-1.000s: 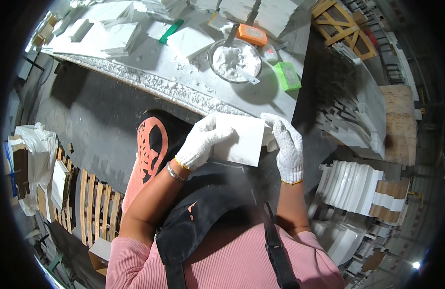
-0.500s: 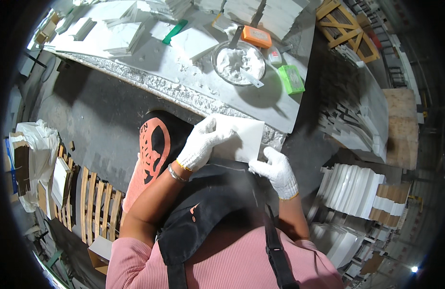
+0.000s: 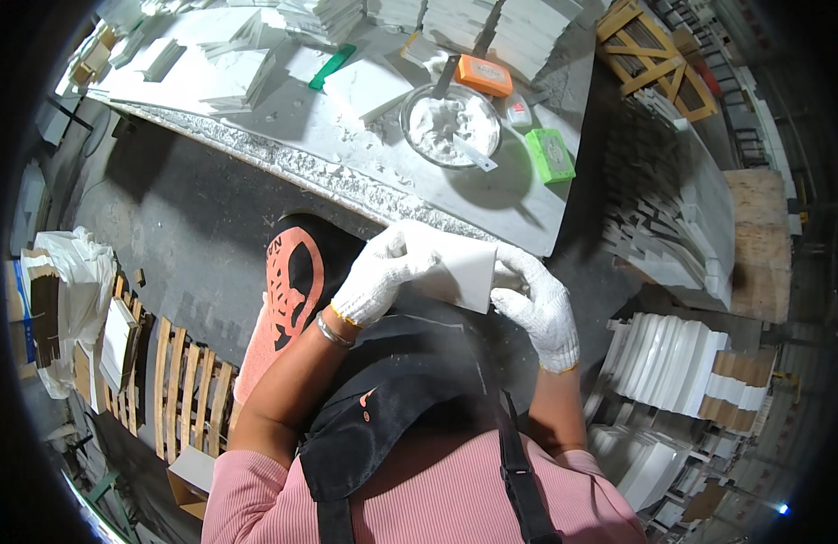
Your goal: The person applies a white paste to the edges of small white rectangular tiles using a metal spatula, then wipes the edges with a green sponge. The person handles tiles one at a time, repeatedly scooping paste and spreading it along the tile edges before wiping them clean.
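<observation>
A flat white tile (image 3: pixel 462 272) is held in front of my apron, beyond the near edge of the worktable. My left hand (image 3: pixel 378 276), in a white knitted glove, grips the tile's left side with the thumb on its upper face. My gloved right hand (image 3: pixel 541 313) curls around the right edge, its fingers by the far corner and its thumb by the near corner. The ends of the right fingers are partly hidden. Ahead on the table stands a clear bowl (image 3: pixel 404 136) of white paste (image 3: pixel 437 122), with a scraper (image 3: pixel 476 152) and a dark-handled tool (image 3: pixel 446 77) in it.
The worktable (image 3: pixel 428 190) has a crusty white front edge. Near the bowl are an orange box (image 3: pixel 484 76), a green box (image 3: pixel 550 155) and a small bottle (image 3: pixel 518 111). Stacked white slabs (image 3: pixel 668 358) stand to the right; wooden slats (image 3: pixel 188 381) lie lower left.
My right hand has moved up and right, its fingers now reaching along the tile's right edge. The tile has tilted slightly; my left hand keeps its grip.
</observation>
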`<state>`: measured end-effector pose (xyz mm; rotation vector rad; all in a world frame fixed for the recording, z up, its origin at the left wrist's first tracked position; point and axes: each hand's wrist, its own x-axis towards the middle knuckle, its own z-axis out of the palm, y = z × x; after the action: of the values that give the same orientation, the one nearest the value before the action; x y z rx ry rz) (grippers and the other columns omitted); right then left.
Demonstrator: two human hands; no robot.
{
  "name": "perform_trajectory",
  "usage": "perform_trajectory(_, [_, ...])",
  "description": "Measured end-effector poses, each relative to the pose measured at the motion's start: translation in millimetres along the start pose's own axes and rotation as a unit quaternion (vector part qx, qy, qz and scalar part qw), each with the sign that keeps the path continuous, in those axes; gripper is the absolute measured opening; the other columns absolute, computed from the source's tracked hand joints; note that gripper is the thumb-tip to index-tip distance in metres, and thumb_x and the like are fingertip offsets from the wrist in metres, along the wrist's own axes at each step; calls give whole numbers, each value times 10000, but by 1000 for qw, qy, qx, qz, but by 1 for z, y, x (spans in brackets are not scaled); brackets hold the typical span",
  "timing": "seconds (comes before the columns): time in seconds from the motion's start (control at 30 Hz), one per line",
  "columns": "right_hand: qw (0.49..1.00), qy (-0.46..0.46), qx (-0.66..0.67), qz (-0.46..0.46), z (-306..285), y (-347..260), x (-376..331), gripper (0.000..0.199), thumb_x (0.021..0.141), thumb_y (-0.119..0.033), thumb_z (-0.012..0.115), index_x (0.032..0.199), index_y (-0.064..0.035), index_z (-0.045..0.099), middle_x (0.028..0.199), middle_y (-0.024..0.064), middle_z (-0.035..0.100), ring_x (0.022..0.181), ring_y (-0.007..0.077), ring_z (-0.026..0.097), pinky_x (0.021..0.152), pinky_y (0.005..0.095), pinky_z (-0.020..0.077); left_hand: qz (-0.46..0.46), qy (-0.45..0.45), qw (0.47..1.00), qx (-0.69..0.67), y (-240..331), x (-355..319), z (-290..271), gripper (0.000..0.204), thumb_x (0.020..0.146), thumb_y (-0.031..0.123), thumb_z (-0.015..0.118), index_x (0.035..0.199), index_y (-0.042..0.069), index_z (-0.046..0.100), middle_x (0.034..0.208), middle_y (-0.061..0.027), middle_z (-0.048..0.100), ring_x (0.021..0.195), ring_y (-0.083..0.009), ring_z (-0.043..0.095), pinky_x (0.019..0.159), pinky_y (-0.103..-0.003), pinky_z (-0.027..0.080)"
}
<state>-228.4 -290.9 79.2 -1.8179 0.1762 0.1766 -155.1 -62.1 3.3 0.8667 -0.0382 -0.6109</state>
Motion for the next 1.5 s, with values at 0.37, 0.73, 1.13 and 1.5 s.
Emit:
perform_trajectory(0.37, [988,29,144,46,22,3,21,262,897,-138,673,1083,44,703,887,38,694,745,88,603,680,228,466,-58,-39,998,1,12,0,4,309,940,88,674,1228,-10,618,1095,-65,686,990,-161,653,893,-303,515])
perform_trajectory(0.73, [961,102,246,71,27,21,19,259,837,-94,710,1059,37,686,879,60,680,645,121,619,528,235,451,-79,10,980,-185,-28,6,-29,407,1037,270,573,1323,-21,582,1288,-79,637,1241,-193,567,1095,-336,420])
perform_trajectory(1.13, [962,122,242,34,28,42,13,430,901,-29,667,1310,78,592,1125,112,696,821,128,664,612,224,525,-67,-49,994,-77,-14,-2,2,491,869,194,769,1294,26,590,1072,-9,672,909,-95,616,816,-260,496])
perform_trajectory(1.5, [984,169,44,-40,-25,-5,64,227,964,-77,645,1171,10,680,1064,71,714,966,130,676,844,268,533,2,76,997,-14,7,26,-3,432,839,123,773,1231,2,638,1093,-36,703,942,-107,627,800,-265,494])
